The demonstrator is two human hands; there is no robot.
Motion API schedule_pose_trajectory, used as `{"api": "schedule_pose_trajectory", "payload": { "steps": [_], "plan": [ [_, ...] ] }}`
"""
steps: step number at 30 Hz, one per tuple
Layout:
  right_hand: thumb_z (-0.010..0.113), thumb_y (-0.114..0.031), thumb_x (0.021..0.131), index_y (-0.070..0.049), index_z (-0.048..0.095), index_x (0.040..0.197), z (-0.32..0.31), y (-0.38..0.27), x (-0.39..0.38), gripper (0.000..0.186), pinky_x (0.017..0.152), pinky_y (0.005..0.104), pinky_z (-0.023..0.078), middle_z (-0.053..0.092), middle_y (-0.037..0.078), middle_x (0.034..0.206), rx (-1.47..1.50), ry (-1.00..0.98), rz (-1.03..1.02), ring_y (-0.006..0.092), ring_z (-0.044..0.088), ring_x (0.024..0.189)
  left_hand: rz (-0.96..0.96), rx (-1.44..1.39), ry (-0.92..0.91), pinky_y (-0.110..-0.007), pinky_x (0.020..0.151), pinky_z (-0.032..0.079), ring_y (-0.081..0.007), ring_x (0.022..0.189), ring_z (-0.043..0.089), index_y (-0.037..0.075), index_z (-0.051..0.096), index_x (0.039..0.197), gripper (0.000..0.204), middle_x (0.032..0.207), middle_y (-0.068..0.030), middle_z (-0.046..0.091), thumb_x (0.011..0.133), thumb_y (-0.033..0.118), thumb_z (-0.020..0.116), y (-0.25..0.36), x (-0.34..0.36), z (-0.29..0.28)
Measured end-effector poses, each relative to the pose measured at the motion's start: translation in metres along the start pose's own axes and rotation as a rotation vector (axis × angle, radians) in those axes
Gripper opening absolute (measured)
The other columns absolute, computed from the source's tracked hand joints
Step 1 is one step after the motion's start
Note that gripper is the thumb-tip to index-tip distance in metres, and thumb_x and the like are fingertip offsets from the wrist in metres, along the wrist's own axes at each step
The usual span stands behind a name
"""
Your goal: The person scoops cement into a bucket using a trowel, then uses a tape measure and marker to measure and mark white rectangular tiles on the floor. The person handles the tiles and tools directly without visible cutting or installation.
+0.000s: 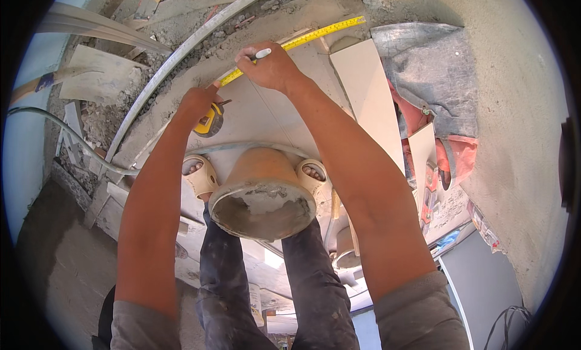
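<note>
My left hand is closed on a yellow and black tape measure, its case hanging below my fingers. From it the yellow blade runs out to the upper right, across pale beige floor tiles. My right hand lies over the middle of the blade, closed around a white pen. The pen's tip is hidden by the fingers. Between my sandalled feet stands a brown bucket, with grey mortar residue inside its wide mouth.
A pale curved pipe crosses rubble at the upper left. Right of the tiles lie a long cut tile, a grey and red bag and a red spirit level. A thin hose bends in from the left.
</note>
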State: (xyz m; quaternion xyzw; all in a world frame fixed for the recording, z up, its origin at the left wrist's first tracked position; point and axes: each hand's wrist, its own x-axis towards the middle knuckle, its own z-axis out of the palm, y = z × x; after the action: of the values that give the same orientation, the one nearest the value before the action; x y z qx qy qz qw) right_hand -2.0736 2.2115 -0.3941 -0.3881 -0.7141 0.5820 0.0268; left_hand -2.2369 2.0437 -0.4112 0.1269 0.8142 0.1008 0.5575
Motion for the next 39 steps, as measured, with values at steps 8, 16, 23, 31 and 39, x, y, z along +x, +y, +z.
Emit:
{"api": "schedule_pose_trajectory", "payload": {
  "steps": [8,16,23,31,39],
  "plan": [
    [0.064,-0.032,0.086,-0.005,0.073,0.088,-0.002,0.002,0.005,0.028,0.079,0.0418,0.055,0.072,0.016,0.085,-0.133,-0.037,0.004,0.0351,0.067,0.080,-0.062,-0.012,-0.003,-0.034,0.058,0.045,-0.0168,0.064,0.055,0.002,0.081,0.093,0.061,0.071,-0.0070,0.064,0.101,0.058,0.056,0.003,-0.003,0.000],
    [0.070,-0.025,0.080,-0.007,0.070,0.085,-0.018,-0.004,0.001,0.018,0.074,0.0368,0.055,0.072,0.007,0.081,-0.031,-0.138,-0.005,0.0225,0.066,0.076,-0.024,0.060,-0.042,-0.036,0.066,0.051,-0.0174,0.069,0.060,0.005,0.080,0.100,0.060,0.080,-0.0081,0.070,0.100,0.061,0.056,0.008,-0.009,-0.004],
    [0.070,-0.023,0.089,-0.008,0.075,0.101,-0.014,0.009,-0.003,0.020,0.085,0.0363,0.053,0.073,0.009,0.091,-0.217,-0.114,-0.127,0.0211,0.067,0.091,0.011,0.025,-0.006,-0.041,0.063,0.056,-0.0218,0.068,0.066,0.002,0.080,0.091,0.060,0.075,-0.0122,0.069,0.102,0.055,0.054,0.021,-0.026,-0.004],
    [0.068,-0.019,0.092,-0.009,0.076,0.102,-0.010,0.017,-0.003,0.016,0.117,0.0439,0.040,0.076,0.012,0.102,-0.242,-0.108,-0.317,0.0271,0.066,0.120,0.202,0.048,0.013,-0.034,0.053,0.051,-0.0215,0.058,0.059,0.003,0.081,0.093,0.059,0.069,-0.0103,0.061,0.099,0.057,0.058,0.009,-0.020,-0.003],
    [0.068,-0.021,0.093,-0.008,0.076,0.103,-0.006,0.014,-0.007,0.018,0.124,0.0457,0.032,0.076,0.009,0.106,-0.248,-0.087,-0.317,0.0263,0.066,0.120,0.186,0.118,0.013,-0.035,0.059,0.055,-0.0225,0.063,0.064,0.002,0.080,0.095,0.058,0.077,-0.0125,0.069,0.101,0.054,0.056,0.009,-0.014,-0.001]
  ]
}}
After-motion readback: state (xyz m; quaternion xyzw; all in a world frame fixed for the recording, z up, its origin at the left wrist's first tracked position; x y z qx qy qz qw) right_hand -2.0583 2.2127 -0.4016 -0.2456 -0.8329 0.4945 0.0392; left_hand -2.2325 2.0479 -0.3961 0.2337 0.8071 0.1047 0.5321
